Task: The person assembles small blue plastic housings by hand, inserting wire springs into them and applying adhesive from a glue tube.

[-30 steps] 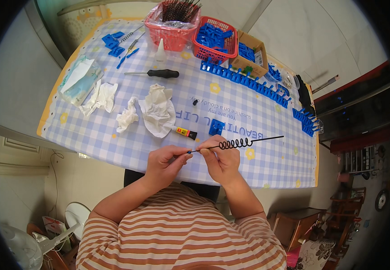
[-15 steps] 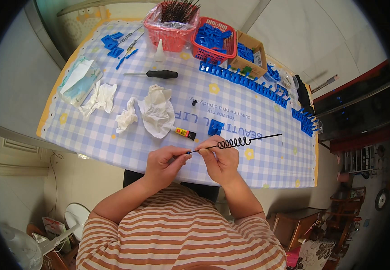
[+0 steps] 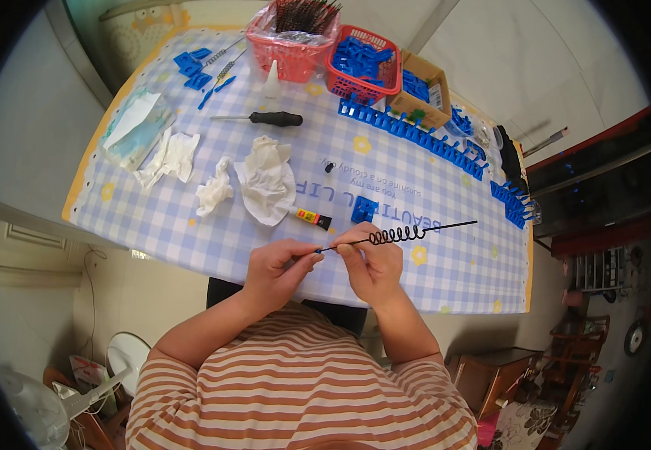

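Just above the table's near edge, my right hand (image 3: 374,266) is closed in a pinch on the straight left end of a black coiled wire (image 3: 398,236). The wire's coils and its long straight tail stick out to the right past my fingers. My left hand (image 3: 280,270) is closed on a small blue piece (image 3: 318,251) at the wire's left tip. Fingertips hide most of that piece. Beyond my hands lie a small tube of glue (image 3: 312,218) with a black cap and a blue plastic part (image 3: 365,210).
Crumpled tissues (image 3: 267,180) and a screwdriver (image 3: 276,118) lie on the checked tablecloth (image 3: 265,247). A red basket (image 3: 363,86) of blue parts, a cardboard box (image 3: 434,112) and a red bin (image 3: 288,64) of dark wires stand at the back. A row of blue parts (image 3: 415,135) runs along the right.
The view has shifted slightly, so the table things appear a little to the right. Both hands keep their pinch on the wire and the small blue piece.
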### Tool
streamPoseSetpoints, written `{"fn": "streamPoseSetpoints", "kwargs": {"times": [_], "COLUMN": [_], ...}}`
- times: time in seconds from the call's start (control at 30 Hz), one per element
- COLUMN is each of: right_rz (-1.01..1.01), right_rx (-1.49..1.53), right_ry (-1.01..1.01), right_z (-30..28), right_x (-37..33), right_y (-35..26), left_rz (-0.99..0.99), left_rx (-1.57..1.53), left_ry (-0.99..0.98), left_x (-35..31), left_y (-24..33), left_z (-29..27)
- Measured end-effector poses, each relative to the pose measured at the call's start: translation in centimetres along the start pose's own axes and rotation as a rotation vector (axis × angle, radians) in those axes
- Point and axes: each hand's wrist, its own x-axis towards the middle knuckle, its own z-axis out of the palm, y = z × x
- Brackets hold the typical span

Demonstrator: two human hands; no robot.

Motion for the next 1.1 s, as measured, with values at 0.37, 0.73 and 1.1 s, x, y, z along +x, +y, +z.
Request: {"fn": "streamPoseSetpoints", "kwargs": {"times": [0.37, 0.73, 1.1], "right_rz": [0.024, 0.022, 0.014], "right_rx": [-0.002, -0.017, -0.01], "right_ry": [-0.004, -0.004, 0.007], "right_z": [0.05, -0.05, -0.04], "right_x": [-0.11, -0.02, -0.12], "right_y": [0.12, 0.07, 0.21], "left_rz": [0.034, 0.019, -0.005], "left_rx": [-0.03, -0.055, -0.045], "left_ry": [0.067, 0.059, 0.024], "left_x": [0.13, 0.17, 0.11], "left_y": [-0.1, 0.1, 0.04], "left_z": [0.39, 0.42, 0.3]}}
